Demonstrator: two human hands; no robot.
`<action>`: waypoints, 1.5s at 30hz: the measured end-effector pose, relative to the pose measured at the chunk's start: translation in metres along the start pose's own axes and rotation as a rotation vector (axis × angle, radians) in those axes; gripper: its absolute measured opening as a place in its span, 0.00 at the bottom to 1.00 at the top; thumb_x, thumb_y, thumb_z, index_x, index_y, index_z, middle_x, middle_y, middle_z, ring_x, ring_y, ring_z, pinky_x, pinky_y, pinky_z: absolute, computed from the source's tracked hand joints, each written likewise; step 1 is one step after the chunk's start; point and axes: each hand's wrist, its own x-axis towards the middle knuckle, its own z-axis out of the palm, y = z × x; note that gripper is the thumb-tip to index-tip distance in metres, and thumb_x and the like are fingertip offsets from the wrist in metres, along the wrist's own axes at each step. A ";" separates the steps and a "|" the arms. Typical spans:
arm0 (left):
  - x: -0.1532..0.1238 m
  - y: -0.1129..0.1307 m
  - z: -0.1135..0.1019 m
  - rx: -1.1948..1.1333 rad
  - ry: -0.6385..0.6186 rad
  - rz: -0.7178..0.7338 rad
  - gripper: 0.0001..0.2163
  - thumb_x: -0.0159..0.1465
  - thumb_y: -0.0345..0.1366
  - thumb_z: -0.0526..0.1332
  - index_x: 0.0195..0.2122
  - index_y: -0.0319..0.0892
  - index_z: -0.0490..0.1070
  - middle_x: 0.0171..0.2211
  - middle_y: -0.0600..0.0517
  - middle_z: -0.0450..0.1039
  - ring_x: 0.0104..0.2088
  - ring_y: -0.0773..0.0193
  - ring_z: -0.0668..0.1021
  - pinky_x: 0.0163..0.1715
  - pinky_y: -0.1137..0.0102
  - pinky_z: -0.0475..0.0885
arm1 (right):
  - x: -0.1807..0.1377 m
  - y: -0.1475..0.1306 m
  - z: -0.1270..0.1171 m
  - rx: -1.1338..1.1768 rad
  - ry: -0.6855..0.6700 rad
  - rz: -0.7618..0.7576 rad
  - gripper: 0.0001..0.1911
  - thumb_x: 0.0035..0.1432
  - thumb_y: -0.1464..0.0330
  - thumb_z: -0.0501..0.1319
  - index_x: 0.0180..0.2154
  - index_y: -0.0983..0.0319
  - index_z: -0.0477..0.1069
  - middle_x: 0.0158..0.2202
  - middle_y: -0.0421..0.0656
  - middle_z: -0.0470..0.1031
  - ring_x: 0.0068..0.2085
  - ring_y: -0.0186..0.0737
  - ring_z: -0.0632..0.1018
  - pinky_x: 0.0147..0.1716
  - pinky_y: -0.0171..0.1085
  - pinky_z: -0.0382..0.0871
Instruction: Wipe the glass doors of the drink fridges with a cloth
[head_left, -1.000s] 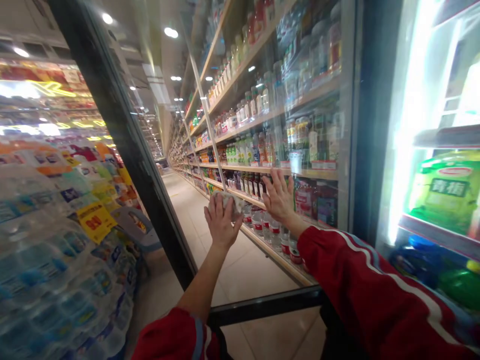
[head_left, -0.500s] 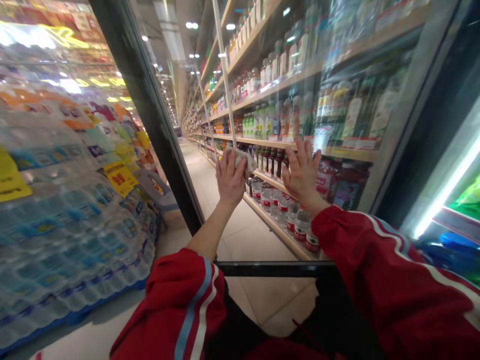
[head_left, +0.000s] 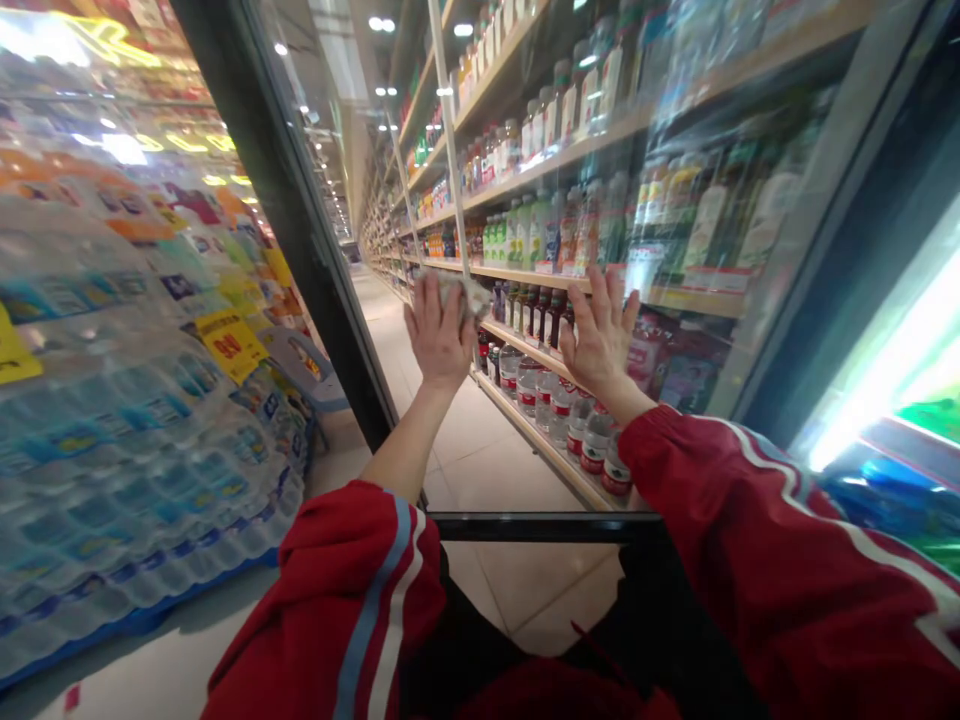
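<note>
A glass door (head_left: 480, 470) in a dark frame stands in front of me, with drink shelves seen in or through its pane. My left hand (head_left: 441, 335) presses a pale, crumpled cloth (head_left: 474, 298) against the glass, left of the pane's middle. The cloth shows past the thumb side, and the rest of it lies under the fingers. To the right, my right hand (head_left: 602, 335) is up at the pane with its fingers spread, holding nothing. Its palm faces the glass; whether the whole palm touches I cannot tell.
Wrapped water bottles (head_left: 120, 450) are stacked on the left, with a yellow price sign (head_left: 231, 345) and a grey plastic stool (head_left: 300, 365) beside them. The dark door frame (head_left: 300, 230) slants along the pane's left side. At right glows a light strip (head_left: 892, 360) beside green and blue packages.
My left hand has slid the cloth left and slightly up across the glass. The right hand has stayed nearly in place, fingers still spread. The view has shifted slightly.
</note>
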 end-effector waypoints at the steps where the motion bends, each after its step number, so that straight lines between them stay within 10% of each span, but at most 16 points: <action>1: 0.002 -0.003 -0.001 -0.001 0.026 -0.039 0.23 0.65 0.45 0.49 0.58 0.39 0.59 0.65 0.45 0.47 0.66 0.59 0.43 0.63 0.57 0.37 | 0.001 0.000 -0.001 -0.002 -0.010 0.007 0.31 0.58 0.65 0.50 0.62 0.58 0.48 0.66 0.46 0.44 0.66 0.53 0.45 0.60 0.61 0.39; 11: -0.020 0.029 0.012 -0.026 -0.194 0.264 0.20 0.64 0.43 0.51 0.56 0.44 0.63 0.62 0.46 0.55 0.65 0.61 0.48 0.63 0.60 0.40 | 0.002 -0.002 0.001 -0.011 0.007 0.024 0.30 0.57 0.65 0.50 0.62 0.57 0.49 0.66 0.45 0.46 0.66 0.50 0.45 0.60 0.59 0.38; 20: -0.010 0.008 0.009 0.027 0.033 0.072 0.23 0.64 0.42 0.51 0.58 0.38 0.60 0.63 0.41 0.51 0.66 0.57 0.46 0.63 0.58 0.39 | 0.001 -0.004 0.003 -0.019 0.081 0.001 0.28 0.57 0.66 0.51 0.60 0.58 0.53 0.65 0.46 0.49 0.66 0.46 0.46 0.62 0.55 0.38; 28: -0.039 0.043 0.029 0.019 -0.059 0.501 0.20 0.63 0.37 0.55 0.56 0.42 0.62 0.59 0.43 0.60 0.65 0.61 0.47 0.63 0.60 0.39 | 0.002 -0.003 0.001 -0.014 0.048 0.029 0.25 0.60 0.64 0.49 0.59 0.58 0.57 0.64 0.46 0.52 0.66 0.44 0.46 0.62 0.54 0.39; 33: -0.033 0.041 0.033 -0.042 0.016 0.417 0.27 0.63 0.39 0.55 0.61 0.35 0.52 0.60 0.37 0.56 0.65 0.59 0.48 0.63 0.59 0.41 | 0.001 -0.018 -0.006 0.044 0.074 -0.008 0.23 0.60 0.66 0.48 0.57 0.61 0.60 0.63 0.48 0.55 0.66 0.45 0.47 0.62 0.55 0.39; 38: -0.030 0.024 0.018 -0.189 -0.028 0.406 0.37 0.61 0.41 0.56 0.65 0.35 0.37 0.64 0.35 0.44 0.65 0.54 0.47 0.62 0.55 0.47 | -0.003 -0.049 0.001 0.193 -0.045 -0.250 0.24 0.61 0.69 0.47 0.58 0.62 0.58 0.62 0.46 0.58 0.65 0.38 0.51 0.63 0.48 0.40; 45: -0.039 -0.032 -0.011 -0.096 -0.033 0.407 0.31 0.63 0.36 0.54 0.65 0.39 0.41 0.65 0.40 0.43 0.65 0.58 0.47 0.62 0.59 0.44 | -0.006 -0.073 0.014 0.103 -0.023 -0.247 0.26 0.60 0.57 0.52 0.58 0.54 0.58 0.64 0.44 0.54 0.66 0.47 0.48 0.61 0.57 0.29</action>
